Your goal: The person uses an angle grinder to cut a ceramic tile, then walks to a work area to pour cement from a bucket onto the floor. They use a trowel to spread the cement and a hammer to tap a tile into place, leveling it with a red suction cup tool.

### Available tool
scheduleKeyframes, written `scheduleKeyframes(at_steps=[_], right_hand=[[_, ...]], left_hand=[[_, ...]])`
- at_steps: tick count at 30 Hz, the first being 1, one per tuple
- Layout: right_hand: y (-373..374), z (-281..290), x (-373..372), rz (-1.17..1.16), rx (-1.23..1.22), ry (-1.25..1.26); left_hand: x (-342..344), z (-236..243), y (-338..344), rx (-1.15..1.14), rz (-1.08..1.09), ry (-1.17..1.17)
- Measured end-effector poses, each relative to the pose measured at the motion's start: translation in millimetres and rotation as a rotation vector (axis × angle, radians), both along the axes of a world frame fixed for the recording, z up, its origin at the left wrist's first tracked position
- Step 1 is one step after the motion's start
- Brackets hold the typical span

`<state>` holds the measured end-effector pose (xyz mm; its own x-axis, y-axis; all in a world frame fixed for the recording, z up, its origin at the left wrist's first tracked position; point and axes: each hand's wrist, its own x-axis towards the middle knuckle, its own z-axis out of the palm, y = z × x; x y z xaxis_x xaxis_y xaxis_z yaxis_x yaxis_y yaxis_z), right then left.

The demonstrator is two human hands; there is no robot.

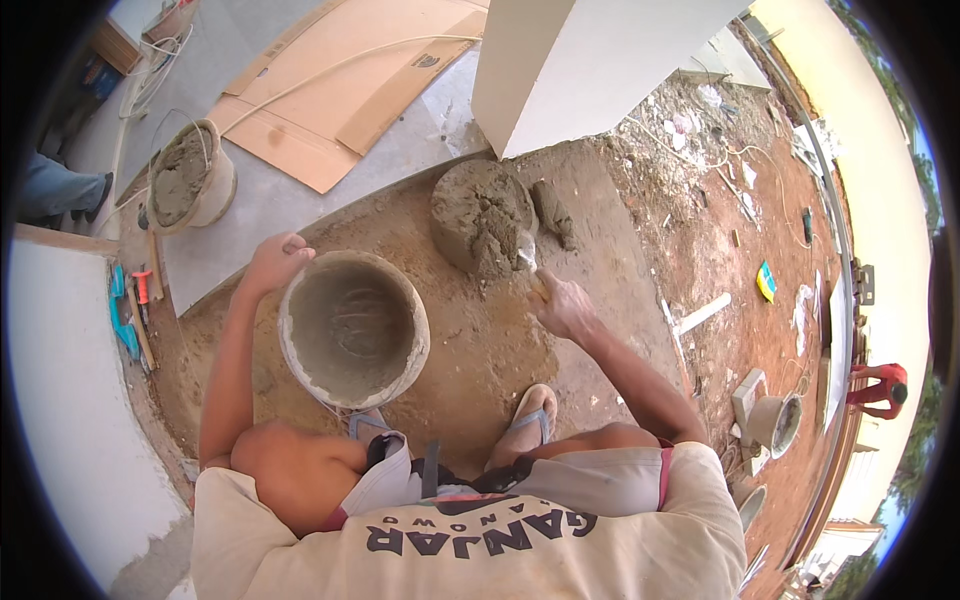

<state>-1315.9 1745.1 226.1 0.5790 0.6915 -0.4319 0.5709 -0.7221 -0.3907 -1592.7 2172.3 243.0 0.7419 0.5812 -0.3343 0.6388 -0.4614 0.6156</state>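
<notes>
A round bucket (418, 345) coated with grey mortar stands in front of me; only a smeared layer of mortar shows inside. My left hand (278, 264) is closed at its upper left rim, seemingly gripping it, though the fingertips are partly hidden. In my right hand (568, 306) is the handle of a trowel, and the trowel's blade (526, 254) touches the lower right side of a wet mortar heap (480, 215). That heap is round like a bucket's mould and cracked on top. A smaller lump of mortar (553, 214) lies right beside it.
A mortar-filled bucket (222, 190) stands at the upper left, near cardboard sheets (310, 95). A white pillar (560, 70) rises behind the heap. Tools (135, 310) lie by the left wall. Rubble covers the right side; another person (882, 388) bends at far right.
</notes>
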Motion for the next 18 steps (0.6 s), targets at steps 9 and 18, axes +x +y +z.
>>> scheduleKeyframes(at_steps=[9,18], right_hand=[[-20.1,24.5,26.8,0.089,0.083,-0.337],[68.1,27.7,88.4,0.083,-0.019,-0.41]], left_hand=[[-2.0,-16.1,-2.2,0.003,-0.037,0.006],[-6.7,-17.8,-5.7,-0.03,0.018,0.052]])
